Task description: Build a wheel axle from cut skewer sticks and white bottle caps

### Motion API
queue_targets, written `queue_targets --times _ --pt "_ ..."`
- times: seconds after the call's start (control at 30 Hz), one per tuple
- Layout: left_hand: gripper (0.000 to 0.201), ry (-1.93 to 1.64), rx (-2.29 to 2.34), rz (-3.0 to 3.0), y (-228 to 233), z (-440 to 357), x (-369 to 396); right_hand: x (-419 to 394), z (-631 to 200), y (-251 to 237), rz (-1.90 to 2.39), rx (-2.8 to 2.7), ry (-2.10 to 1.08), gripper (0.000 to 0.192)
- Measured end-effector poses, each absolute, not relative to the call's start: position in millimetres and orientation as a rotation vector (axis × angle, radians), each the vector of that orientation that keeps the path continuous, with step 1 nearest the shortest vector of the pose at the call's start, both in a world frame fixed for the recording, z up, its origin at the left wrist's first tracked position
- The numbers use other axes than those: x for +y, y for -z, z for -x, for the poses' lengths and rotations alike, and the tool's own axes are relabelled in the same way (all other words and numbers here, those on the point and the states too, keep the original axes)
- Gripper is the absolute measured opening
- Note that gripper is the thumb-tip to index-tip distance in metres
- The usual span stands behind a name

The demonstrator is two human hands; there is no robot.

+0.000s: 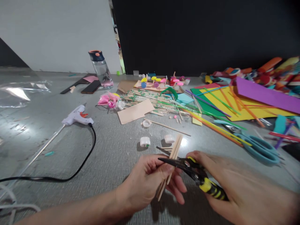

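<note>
Head view: left hand grips a bundle of wooden sticks, near centre; right hand clenches black-and-yellow cutters.
Blades seemingly straddle the sticks; squaring them across the bundle and holding it firm should cut cleanly.

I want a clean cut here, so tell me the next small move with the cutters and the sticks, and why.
Probably squeeze the handles shut. The left hand grips the bundle of wooden sticks, and the black-and-yellow cutters in the right hand already have their open blades set across the sticks at mid-length. Nothing else seems to lie between the blades, and the sticks look steady.
</note>
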State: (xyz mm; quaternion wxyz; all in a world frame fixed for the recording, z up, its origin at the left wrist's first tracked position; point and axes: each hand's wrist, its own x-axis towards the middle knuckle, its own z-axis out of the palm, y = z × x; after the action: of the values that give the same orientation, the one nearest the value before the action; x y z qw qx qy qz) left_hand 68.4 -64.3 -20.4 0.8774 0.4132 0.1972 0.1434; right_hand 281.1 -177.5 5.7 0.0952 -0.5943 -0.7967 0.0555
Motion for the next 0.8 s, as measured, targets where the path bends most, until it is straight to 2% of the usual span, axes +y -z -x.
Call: queue_targets --times 0.13,0.3,0.5,0.67,0.8 --pt "0.042 -0.310 0.475 -0.900 18.9 -68.4 -65.7 -172.5 -271.7 -9.1 1.712 -2.377 -0.045 0.056" --pt "0.034 -0.394 0.561 -0.972 21.4 -70.3 -62.5 -162.2 -265.8 -14.3 1.778 -2.338 -0.101 0.036" --pt "0.032 -0.482 0.543 -0.920 24.4 -74.3 -58.0 -160.0 -268.5 -14.4 1.840 -2.277 -0.265 0.044" --pt "0.031 -0.537 0.478 -0.854 21.6 -73.6 -56.9 -167.5 -271.5 -11.1 1.841 -2.263 -0.182 0.059" --pt "0.025 -0.499 0.426 -0.884 18.2 -69.1 -56.5 -171.8 -273.3 -8.7 1.825 -2.262 -0.127 0.063"
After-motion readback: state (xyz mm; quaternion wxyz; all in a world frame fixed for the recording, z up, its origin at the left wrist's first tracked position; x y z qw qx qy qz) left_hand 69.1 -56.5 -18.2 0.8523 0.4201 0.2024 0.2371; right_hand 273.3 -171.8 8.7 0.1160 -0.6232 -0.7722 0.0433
